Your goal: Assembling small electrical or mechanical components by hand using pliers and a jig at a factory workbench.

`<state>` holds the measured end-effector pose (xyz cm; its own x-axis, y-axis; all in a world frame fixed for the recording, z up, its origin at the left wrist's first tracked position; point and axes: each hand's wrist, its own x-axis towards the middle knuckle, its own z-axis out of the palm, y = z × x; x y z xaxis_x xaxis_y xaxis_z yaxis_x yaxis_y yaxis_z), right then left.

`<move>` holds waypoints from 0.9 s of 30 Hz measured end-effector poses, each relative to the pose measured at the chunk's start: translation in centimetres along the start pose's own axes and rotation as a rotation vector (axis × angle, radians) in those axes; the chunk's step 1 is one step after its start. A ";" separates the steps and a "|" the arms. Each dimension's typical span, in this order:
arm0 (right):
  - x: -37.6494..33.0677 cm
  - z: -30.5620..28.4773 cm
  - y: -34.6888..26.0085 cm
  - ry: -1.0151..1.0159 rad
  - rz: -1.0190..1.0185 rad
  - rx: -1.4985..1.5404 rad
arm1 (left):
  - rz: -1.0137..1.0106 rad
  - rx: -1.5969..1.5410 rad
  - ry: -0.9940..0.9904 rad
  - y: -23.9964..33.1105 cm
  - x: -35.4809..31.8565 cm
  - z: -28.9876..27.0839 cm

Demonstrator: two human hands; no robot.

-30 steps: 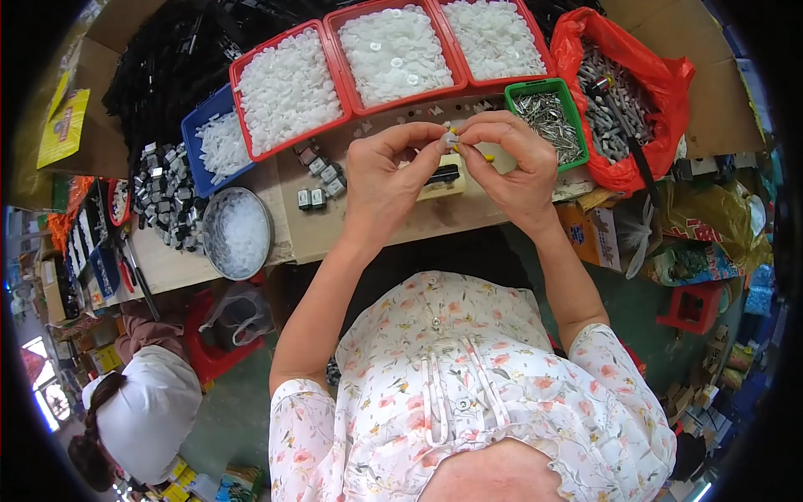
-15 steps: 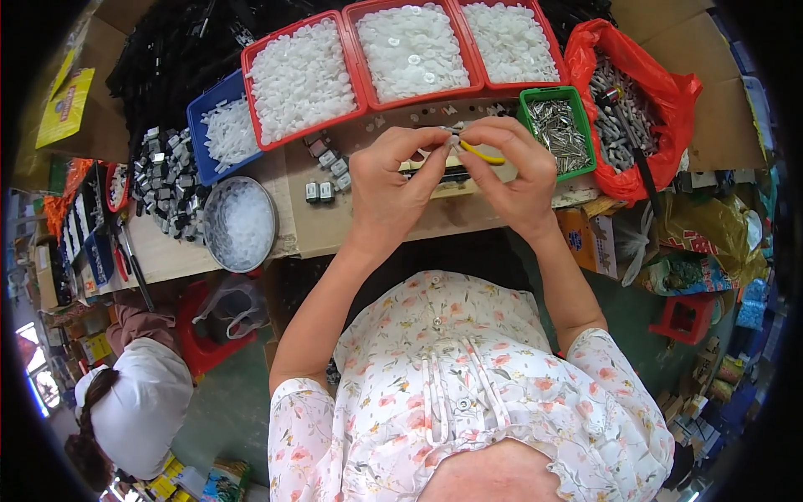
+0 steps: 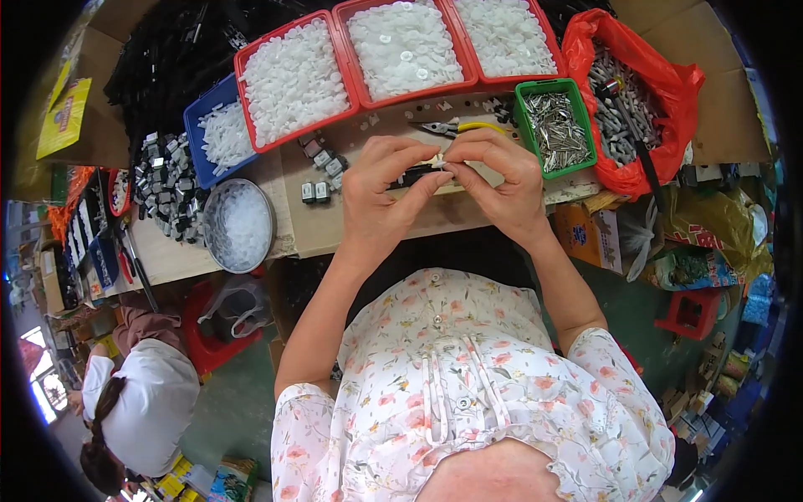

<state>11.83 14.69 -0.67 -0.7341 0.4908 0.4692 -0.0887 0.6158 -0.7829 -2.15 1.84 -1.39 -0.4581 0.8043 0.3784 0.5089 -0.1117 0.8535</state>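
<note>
Cardboard covers the counter (image 3: 318, 234), ringed by red trays (image 3: 293, 75) of white discs. Both hands have drawn closer together since a second ago; the left hand (image 3: 381, 188) and right hand (image 3: 502, 180) now pinch one small white part (image 3: 445, 165) between fingertips at centre. Yellow-handled pliers (image 3: 456, 127), hidden earlier, lie exposed at twelve o'clock.

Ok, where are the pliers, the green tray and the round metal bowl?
pliers (image 3: 458, 127), head view, on the yellow handle near the joint
green tray (image 3: 520, 113), head view, on its left wall
round metal bowl (image 3: 269, 219), head view, on its right rim
</note>
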 end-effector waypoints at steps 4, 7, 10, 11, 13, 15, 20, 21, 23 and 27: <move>-0.3 0.5 0.1 -0.017 -0.015 -0.023 | 0.012 0.028 -0.010 -0.4 -0.4 -0.5; -0.4 1.2 0.4 -0.033 -0.036 -0.043 | 0.007 0.062 0.017 -0.6 -0.9 -0.9; -0.6 1.9 0.9 -0.086 -0.085 -0.201 | 0.045 0.187 0.056 -0.9 -1.7 -1.5; -0.6 2.0 0.9 -0.102 -0.110 -0.255 | 0.079 0.254 0.070 -1.1 -2.1 -1.6; -0.6 2.5 1.1 -0.126 -0.140 -0.303 | 0.105 0.326 0.092 -1.7 -2.9 -2.0; -0.6 2.9 1.3 -0.165 -0.123 -0.348 | 0.148 0.405 0.089 -2.1 -3.5 -2.2; -0.6 3.4 1.4 -0.207 -0.117 -0.379 | 0.181 0.435 0.093 -2.2 -4.3 -2.2; -0.6 3.5 1.4 -0.206 -0.125 -0.379 | 0.182 0.437 0.086 -2.2 -4.5 -2.1; -0.6 3.7 1.3 -0.213 -0.126 -0.394 | 0.178 0.447 0.088 -2.5 -4.8 -1.8; -0.5 3.7 0.9 -0.229 -0.119 -0.440 | 0.220 0.487 0.071 -2.7 -5.2 -1.5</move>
<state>9.59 12.73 -3.17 -0.8695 0.2837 0.4043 0.0746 0.8846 -0.4603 -2.26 -2.91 -5.12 -0.3426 0.7488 0.5674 0.8695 0.0240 0.4933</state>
